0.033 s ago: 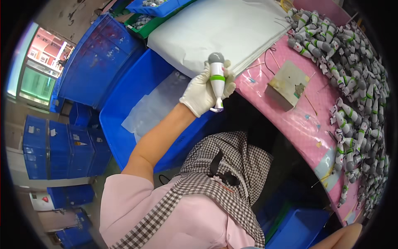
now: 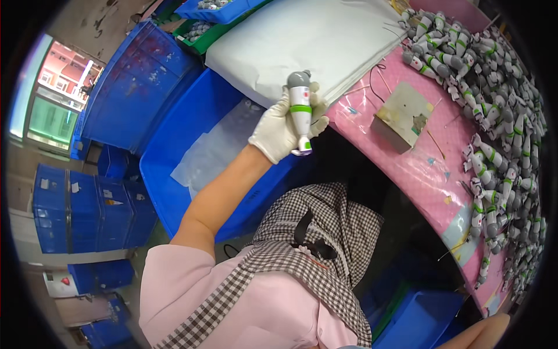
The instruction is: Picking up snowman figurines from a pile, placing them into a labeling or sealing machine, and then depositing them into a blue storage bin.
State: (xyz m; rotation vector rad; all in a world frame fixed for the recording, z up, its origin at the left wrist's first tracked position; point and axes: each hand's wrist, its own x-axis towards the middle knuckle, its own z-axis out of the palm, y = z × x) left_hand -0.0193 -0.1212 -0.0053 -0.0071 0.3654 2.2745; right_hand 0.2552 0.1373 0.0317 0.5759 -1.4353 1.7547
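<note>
As before, left hand (image 2: 283,129) grips toy (image 2: 300,110)

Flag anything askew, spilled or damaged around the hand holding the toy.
Nothing stands out. The gloved left hand holds one grey-and-white toy figure upright; like figures lie heaped on the pink table.

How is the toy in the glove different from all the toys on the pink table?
The held toy stands upright and alone in the gloved left hand, lifted over the blue bin. The piled toys lie on their sides, heaped together on the pink table, and no hand touches them. Both kinds look alike: white bodies, grey tops and a green band.
</note>
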